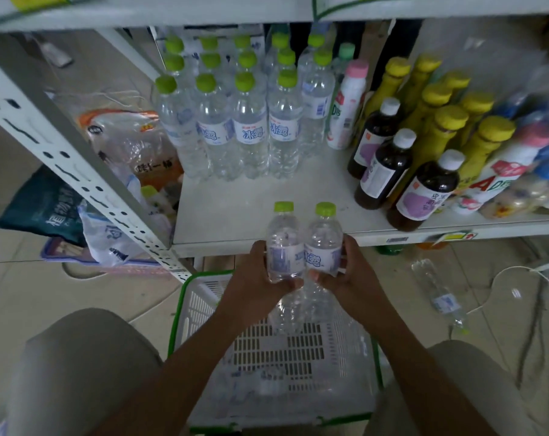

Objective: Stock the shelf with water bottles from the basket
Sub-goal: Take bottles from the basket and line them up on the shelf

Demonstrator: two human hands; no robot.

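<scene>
While the left hand (260,273) curls round the left bottle (284,247) and the right hand (348,278) round the right bottle (324,247), both stand upright and touching over the basket (185,297), just short of the front edge of the shelf (251,209). The stocked row (251,127) lies ahead, toward the back left corner.

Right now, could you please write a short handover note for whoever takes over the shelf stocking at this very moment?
Hands: left hand grips the left bottle, right hand grips the right bottle; the two are upright, side by side, above the basket and just short of the shelf edge.
Done: stocked water bottles stand in rows at the shelf's back left.
Left: set these two on the bare shelf in front of the rows. Whether the basket holds more is unclear. A loose bottle lies on the floor to the right.
</scene>
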